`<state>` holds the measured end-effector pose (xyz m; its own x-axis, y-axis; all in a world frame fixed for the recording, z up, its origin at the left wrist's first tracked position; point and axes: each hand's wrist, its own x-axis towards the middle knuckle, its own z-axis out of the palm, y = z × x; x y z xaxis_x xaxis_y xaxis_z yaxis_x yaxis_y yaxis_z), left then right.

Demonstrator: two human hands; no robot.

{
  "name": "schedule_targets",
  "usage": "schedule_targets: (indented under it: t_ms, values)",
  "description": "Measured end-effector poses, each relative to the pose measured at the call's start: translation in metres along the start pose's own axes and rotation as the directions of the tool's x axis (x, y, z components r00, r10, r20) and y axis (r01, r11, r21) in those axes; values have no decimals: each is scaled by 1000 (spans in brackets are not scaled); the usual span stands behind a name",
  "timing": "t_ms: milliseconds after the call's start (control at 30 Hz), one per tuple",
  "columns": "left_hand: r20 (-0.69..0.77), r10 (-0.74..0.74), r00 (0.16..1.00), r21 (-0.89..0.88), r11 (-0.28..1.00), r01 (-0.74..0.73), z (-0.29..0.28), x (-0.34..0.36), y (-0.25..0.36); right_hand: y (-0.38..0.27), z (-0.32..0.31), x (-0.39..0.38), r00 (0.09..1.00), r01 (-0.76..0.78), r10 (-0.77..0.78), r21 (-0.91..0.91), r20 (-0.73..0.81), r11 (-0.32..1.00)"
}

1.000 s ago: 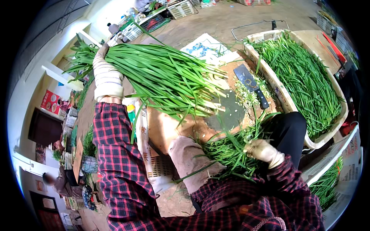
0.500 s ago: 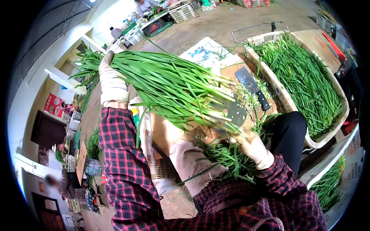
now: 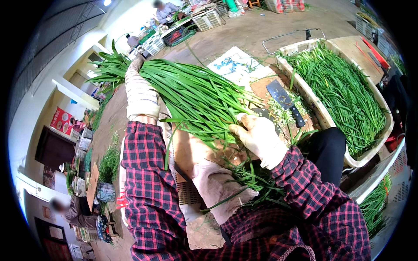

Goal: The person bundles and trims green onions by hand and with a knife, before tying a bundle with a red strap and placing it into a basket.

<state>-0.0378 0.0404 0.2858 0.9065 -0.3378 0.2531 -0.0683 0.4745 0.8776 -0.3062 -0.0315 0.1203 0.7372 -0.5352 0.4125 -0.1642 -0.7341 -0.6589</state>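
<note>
A big bunch of garlic chives [image 3: 191,87] is stretched between my two gloved hands above a wooden board [image 3: 261,89]. My left hand [image 3: 136,69] is closed round the leafy end, with the green tips sticking out past it. At the pale stem end, my right hand [image 3: 257,132] is closed on the lower stalks, its fingertips partly hidden among them. To the right of the stems a cleaver [image 3: 280,94] with a black handle lies on the board, beside chopped pale stem bits [image 3: 278,112]. Loose green trimmings [image 3: 261,178] lie by my lap.
A long cream crate [image 3: 292,78] full of cut chives stands at the right. Beyond the board lies a white sheet [image 3: 233,61] with blue bits on it. A perforated basket [image 3: 398,174] holds more chives at the lower right. Other people sit far off among crates.
My right hand has moved up and left from the ends of a few stalks below the bunch onto the main stems. My left hand has shifted slightly right, still holding the leafy end.
</note>
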Motion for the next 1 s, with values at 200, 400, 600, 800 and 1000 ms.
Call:
schedule_targets:
  t_ms: [200,400,600,800,1000]
  values:
    - [-50,-139,989,43,989,141,-26,18,-12,13,-19,-74,997,35,-49,194,68,980]
    - [-84,-62,995,-49,997,58,-22,7,-2,91,-20,-168,684,17,350,-494,640,869]
    - [-127,-69,989,16,997,72,-20,-14,18,-11,-7,-29,801,-585,232,640,552,498]
    - [17,33,999,-80,996,-32,3,-31,-7,18,37,-11,814,-434,90,704,574,-563]
    - [120,-80,990,-182,978,101,-58,-4,14,35,4,-67,807,-576,-130,717,576,-392]
